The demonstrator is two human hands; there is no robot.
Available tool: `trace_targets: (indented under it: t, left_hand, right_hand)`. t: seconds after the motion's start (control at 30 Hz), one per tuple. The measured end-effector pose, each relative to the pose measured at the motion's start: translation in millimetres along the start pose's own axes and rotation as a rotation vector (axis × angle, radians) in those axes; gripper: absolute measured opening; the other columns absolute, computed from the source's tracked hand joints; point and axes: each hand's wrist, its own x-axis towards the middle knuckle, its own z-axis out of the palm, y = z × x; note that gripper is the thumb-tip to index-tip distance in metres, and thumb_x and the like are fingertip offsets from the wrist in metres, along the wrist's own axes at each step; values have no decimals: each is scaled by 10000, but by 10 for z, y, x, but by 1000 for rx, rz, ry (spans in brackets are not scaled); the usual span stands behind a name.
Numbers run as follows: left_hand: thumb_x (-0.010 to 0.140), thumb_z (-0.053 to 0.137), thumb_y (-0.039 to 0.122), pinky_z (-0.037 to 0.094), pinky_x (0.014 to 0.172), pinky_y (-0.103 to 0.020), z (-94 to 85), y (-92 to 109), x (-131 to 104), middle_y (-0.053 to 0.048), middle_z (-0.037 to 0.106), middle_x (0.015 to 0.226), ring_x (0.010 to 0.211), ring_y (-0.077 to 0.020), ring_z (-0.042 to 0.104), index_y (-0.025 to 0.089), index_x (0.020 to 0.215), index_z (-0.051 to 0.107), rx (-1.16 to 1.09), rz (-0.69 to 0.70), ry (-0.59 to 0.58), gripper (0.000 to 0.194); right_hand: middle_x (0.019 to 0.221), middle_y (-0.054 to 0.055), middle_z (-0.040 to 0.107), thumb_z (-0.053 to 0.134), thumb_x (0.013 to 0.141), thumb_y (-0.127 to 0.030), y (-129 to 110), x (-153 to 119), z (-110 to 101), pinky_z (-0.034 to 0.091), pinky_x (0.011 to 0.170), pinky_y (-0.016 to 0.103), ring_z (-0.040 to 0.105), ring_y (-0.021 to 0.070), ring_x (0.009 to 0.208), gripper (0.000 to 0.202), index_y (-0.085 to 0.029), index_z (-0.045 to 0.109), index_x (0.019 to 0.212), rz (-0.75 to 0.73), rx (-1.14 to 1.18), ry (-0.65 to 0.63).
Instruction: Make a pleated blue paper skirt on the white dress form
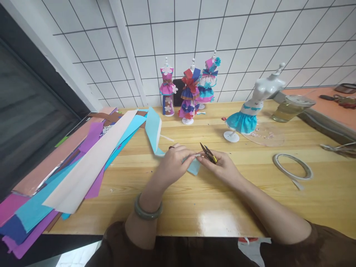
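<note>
My left hand (178,160) pinches a light blue crepe paper strip (194,167) between thumb and finger. A thin whitish edge, perhaps tape, shows at the fingertips. My right hand (221,165) is closed around small scissors (208,152) with dark blades and a yellow part, blades pointing up and away. Its thumb and fingertip meet the same strip beside my left fingers. Behind my left hand, a longer light blue paper piece (153,128) curls up from the table. A narrow white strip (167,138) lies near it.
Coloured crepe paper sheets (91,155) pile up at left. Dressed mini mannequins (167,89) stand by the tiled wall. Another mannequin (263,91) wears a blue skirt (243,120). A tape roll (293,167) lies at right, a cup of yellowish liquid (290,108) behind it.
</note>
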Motion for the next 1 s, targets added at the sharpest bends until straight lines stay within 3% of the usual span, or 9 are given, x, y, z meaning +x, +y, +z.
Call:
trace_targets:
  t: [0.17,0.27,0.37,0.47,0.77,1.0]
  left_hand:
    - [813,569,284,387,722,-285,21,-18,-7,-39,677,780,765,-188,572,232,785,724,-160,-158,29,166]
    - [793,592,330,405,698,-273,48,-48,2,-41,675,784,741,-174,575,195,772,702,-323,-280,34,176]
    - [764,630,355,412,674,-259,66,-72,23,-35,660,752,700,-147,564,167,751,669,-448,-345,54,193]
    - [727,671,370,416,680,-252,68,-77,44,-23,651,725,683,-127,556,152,734,643,-516,-359,99,220]
    - [720,675,351,433,688,-251,74,-75,58,-23,651,731,680,-118,562,139,755,633,-518,-361,128,220]
    - [750,641,337,422,671,-246,138,-150,34,-19,629,725,679,-115,545,139,741,619,-442,-322,77,200]
  right_hand:
    - [671,20,593,649,749,-456,-40,12,-17,400,599,284,514,158,638,275,-182,658,734,100,28,84]
    - [600,-8,499,603,782,-490,-24,22,-43,335,523,263,428,123,553,331,-176,668,864,156,53,91]
    - [556,-36,387,527,824,-540,7,27,-57,269,477,254,340,111,509,442,-163,635,1027,177,92,35]
    - [569,-44,329,384,891,-562,5,19,-50,262,490,254,307,110,518,494,-150,602,1054,140,109,-65]
    - [575,-40,323,315,926,-536,-110,-6,-28,259,515,260,303,113,537,435,-197,424,675,148,49,-187]
    - [539,-31,398,254,934,-559,-3,-10,16,281,514,264,349,108,510,510,-199,396,602,122,33,-241]
